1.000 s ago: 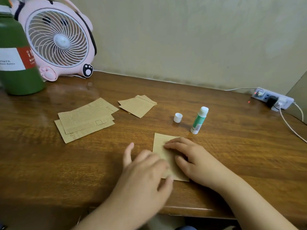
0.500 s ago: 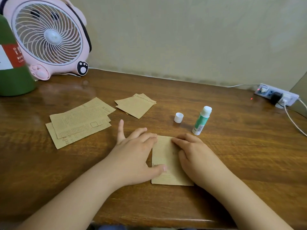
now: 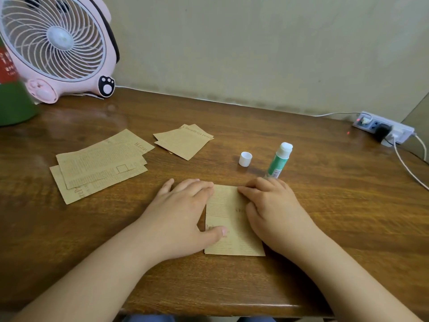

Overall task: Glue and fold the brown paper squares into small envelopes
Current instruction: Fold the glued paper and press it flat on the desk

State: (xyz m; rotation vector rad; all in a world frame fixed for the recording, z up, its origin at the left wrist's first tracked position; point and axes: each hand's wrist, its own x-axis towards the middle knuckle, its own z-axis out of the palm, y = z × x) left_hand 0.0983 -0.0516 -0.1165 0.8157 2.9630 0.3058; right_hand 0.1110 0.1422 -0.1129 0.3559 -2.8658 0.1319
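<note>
- Pressing down on a folded brown paper piece (image 3: 228, 219), both hands lie flat on the wooden counter (image 3: 325, 228) near its front edge.
- Left hand (image 3: 183, 217) has its grip spread wide: fingers rest along the piece's left edge and the thumb lies across its lower left part.
- Right hand (image 3: 271, 210) also has its grip flattened, palm down, covering the piece's right side, with fingertips at the upper right corner.
- A green glue stick (image 3: 278, 161) stands uncapped just behind the right hand; its white cap (image 3: 245, 159) sits on the counter just to its left.
- Farther left lie a small stack of folded brown pieces (image 3: 183, 141) and a larger pile of printed brown paper sheets (image 3: 99, 163).
- A pink fan (image 3: 58, 45) and a green bottle (image 3: 11, 98) stand at the back left; a power strip (image 3: 383, 129) lies at the back right.
</note>
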